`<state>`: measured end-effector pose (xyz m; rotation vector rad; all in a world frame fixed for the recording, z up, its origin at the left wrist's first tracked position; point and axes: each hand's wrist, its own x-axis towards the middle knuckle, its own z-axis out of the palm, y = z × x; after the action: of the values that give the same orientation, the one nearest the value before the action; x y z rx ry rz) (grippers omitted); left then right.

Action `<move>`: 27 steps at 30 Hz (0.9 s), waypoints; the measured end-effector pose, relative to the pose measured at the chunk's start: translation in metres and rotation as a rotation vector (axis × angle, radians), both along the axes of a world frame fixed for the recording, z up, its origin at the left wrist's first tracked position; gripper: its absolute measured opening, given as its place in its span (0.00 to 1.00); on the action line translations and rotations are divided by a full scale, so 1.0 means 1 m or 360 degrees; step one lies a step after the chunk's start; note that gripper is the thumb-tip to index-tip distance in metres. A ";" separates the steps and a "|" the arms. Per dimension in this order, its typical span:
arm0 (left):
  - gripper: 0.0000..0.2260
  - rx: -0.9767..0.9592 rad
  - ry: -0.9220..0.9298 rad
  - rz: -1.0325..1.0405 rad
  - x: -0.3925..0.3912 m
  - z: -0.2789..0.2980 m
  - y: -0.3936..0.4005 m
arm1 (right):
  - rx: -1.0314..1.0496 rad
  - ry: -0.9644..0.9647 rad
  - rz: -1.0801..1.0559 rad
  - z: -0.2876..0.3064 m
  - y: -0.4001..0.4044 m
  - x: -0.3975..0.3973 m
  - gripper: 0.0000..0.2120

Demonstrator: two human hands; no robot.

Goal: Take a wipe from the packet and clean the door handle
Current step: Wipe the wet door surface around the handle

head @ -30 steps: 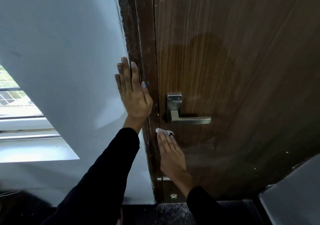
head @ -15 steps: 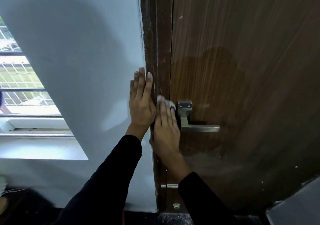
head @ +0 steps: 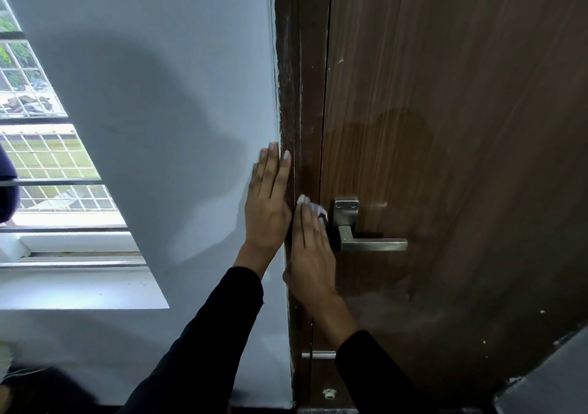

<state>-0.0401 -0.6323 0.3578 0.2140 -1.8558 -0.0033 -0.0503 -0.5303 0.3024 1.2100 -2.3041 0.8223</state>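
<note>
A brushed-metal lever door handle (head: 366, 238) sits on a dark wooden door (head: 445, 127), its plate upright and its lever pointing right. My right hand (head: 310, 248) lies flat against the door edge just left of the handle plate, pressing a white wipe (head: 310, 205) that peeks out past the fingertips. My left hand (head: 267, 203) rests flat with fingers together on the white wall (head: 159, 95), right beside the door frame (head: 297, 95). The wipe packet is not in view.
A barred window (head: 41, 159) and its white sill (head: 79, 289) are on the left. A grey surface (head: 547, 382) cuts into the bottom right corner. A small metal stop (head: 328, 393) sits low by the frame.
My right hand rose with the wipe from below the handle to the door edge beside the handle plate. My left hand stayed flat against the wall, and the view shifted slightly.
</note>
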 end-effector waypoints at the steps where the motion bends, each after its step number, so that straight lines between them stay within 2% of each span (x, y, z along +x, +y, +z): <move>1: 0.19 0.0008 0.0011 -0.0014 -0.001 0.000 0.001 | -0.0032 0.0037 -0.0018 0.013 -0.003 -0.003 0.48; 9: 0.26 0.0083 0.0088 -0.0027 -0.008 0.013 -0.005 | -0.0282 0.0311 0.0024 0.099 -0.012 -0.018 0.39; 13: 0.22 0.0125 0.0186 -0.0025 -0.015 0.029 -0.004 | -0.0325 0.0400 0.0042 0.122 -0.007 -0.025 0.34; 19: 0.24 0.0203 0.0201 -0.0032 -0.025 0.035 0.001 | -0.0404 0.0186 0.0165 0.073 0.004 -0.012 0.24; 23: 0.25 0.0174 0.0206 0.0005 -0.028 0.025 0.005 | -0.0426 0.0298 0.0023 0.053 0.023 -0.024 0.19; 27: 0.25 0.0182 0.0238 0.0117 -0.035 0.024 0.007 | -0.0622 0.0239 -0.0100 0.067 0.039 -0.044 0.11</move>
<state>-0.0750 -0.6255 0.3814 0.3520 -1.6996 -0.0727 -0.0939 -0.4911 0.3694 0.9837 -1.9354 1.0589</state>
